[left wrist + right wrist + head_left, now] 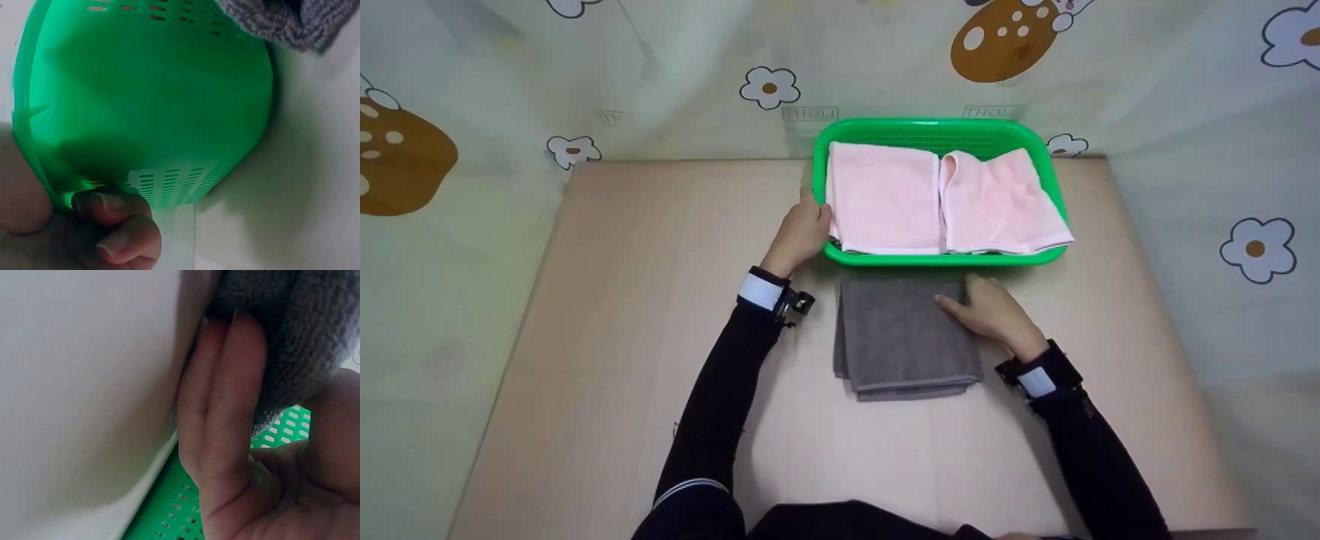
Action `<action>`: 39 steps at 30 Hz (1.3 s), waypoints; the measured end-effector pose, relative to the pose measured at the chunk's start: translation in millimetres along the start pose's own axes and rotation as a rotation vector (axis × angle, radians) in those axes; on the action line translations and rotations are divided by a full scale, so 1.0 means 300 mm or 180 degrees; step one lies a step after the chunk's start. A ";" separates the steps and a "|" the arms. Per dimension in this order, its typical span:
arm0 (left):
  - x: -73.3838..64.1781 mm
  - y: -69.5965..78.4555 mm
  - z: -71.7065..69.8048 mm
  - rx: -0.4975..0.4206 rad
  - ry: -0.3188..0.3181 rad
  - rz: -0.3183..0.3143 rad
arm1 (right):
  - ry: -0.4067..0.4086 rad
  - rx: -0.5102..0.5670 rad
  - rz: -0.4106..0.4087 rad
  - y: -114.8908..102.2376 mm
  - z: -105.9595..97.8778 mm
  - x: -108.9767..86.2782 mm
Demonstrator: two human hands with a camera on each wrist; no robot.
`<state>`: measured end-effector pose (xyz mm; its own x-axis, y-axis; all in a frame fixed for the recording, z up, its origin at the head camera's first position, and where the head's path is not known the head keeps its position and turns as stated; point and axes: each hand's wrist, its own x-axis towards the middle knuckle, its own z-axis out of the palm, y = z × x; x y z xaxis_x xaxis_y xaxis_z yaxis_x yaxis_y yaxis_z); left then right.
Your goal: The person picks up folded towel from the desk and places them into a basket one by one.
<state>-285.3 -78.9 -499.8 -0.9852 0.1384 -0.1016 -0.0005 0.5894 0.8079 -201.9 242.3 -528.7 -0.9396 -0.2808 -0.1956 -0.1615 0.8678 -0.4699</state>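
Observation:
A green plastic basket (945, 260) stands at the back of the table, with two folded pink towels, a left one (885, 199) and a right one (997, 202), lying side by side in it. My left hand (800, 232) grips the basket's left rim; in the left wrist view its fingers curl below the rim. In front of the basket lies a folded grey towel (911, 337). My right hand (996, 311) holds that towel at its far right corner, thumb on top. The right wrist view shows its fingers (233, 394) tucked under the grey cloth.
The light wooden table (607, 337) reaches out on both sides of the arms. A pale curtain (675, 82) printed with flowers hangs behind the table and along its sides, close to the back of the basket.

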 end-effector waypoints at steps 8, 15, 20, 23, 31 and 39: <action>-0.027 -0.012 -0.040 0.0147 -0.0058 -0.0020 | 0.0010 0.0071 -0.0003 0.004 0.003 -0.002; -0.166 -0.071 -0.104 0.1145 0.0005 0.0018 | -0.0045 0.0151 -0.0020 0.003 0.009 0.007; -0.264 -0.073 -0.012 0.1272 -0.0659 -0.0048 | -0.0069 0.0120 -0.0001 0.003 0.002 0.007; -0.286 -0.040 0.087 0.1407 -0.0877 0.0172 | -0.0081 0.0092 0.0006 0.003 -0.001 0.004; -0.285 -0.021 0.185 0.1553 -0.0862 0.0366 | -0.0101 0.0060 -0.0064 -0.005 -0.001 0.003; -0.295 -0.003 0.176 0.1447 -0.0879 0.0619 | 0.0137 0.0010 -0.0429 -0.013 -0.002 -0.005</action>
<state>-189.2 -49.8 -522.3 -0.8783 0.4456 -0.1733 0.3106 0.8073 0.5017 -200.1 239.6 -526.2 -0.9216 -0.3768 -0.0934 -0.2862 0.8221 -0.4922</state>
